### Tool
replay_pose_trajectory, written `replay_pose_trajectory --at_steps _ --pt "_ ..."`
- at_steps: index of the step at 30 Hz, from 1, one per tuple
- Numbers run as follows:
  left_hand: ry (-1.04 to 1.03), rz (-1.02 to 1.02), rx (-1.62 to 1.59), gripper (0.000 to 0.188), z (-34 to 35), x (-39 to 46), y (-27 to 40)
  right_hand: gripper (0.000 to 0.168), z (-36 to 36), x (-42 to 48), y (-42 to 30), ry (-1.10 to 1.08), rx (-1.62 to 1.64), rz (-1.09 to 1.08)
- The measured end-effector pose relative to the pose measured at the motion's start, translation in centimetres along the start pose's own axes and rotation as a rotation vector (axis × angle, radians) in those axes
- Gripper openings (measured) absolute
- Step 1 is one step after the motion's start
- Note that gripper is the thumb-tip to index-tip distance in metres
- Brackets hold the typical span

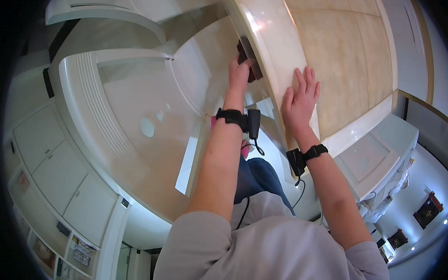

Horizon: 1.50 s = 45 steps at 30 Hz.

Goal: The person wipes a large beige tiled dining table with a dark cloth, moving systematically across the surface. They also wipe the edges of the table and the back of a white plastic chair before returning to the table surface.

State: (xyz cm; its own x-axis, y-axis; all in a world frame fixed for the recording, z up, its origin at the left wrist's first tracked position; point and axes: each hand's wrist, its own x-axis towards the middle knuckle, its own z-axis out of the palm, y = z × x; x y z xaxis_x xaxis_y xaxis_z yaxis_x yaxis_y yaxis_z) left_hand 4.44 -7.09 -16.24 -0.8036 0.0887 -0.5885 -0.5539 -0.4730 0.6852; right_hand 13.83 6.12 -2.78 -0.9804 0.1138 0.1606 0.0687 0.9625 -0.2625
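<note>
My left hand (239, 73) grips a dark reddish-brown object (245, 53), perhaps a folded cloth or pad, at the side edge of a marble-topped table. Part of this object is hidden behind my fingers, so its exact kind is unclear. My right hand (301, 96) lies flat with fingers spread on the glossy cream border (275, 42) of the tabletop. Beyond that border is the beige stone-like top (334, 44). Each wrist wears a black strap with a small black device and a cable.
White chairs with curved backs (131, 99) stand close on my left. White cabinets (60, 164) and open shelves line the far left. Past the table's right end is a white panelled furniture piece (371, 156). My legs are beneath, beside the table.
</note>
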Motion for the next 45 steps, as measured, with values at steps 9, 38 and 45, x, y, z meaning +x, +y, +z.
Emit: replay_pose_trajectory --at_steps 9,38,45 --pt "-0.205 -0.207 0.026 0.030 -0.1 -14.1 -6.9 0.047 1.3 -1.0 1.6 0.119 0.037 -0.043" --pt "-0.139 0.293 0.578 0.038 -4.0 -25.1 -32.8 0.050 -0.1 -40.7 13.7 0.142 0.718 0.595" --pt "-0.304 -0.155 0.455 0.046 -2.9 -22.9 -33.0 0.051 10.0 -43.9 13.3 0.007 1.213 0.995"
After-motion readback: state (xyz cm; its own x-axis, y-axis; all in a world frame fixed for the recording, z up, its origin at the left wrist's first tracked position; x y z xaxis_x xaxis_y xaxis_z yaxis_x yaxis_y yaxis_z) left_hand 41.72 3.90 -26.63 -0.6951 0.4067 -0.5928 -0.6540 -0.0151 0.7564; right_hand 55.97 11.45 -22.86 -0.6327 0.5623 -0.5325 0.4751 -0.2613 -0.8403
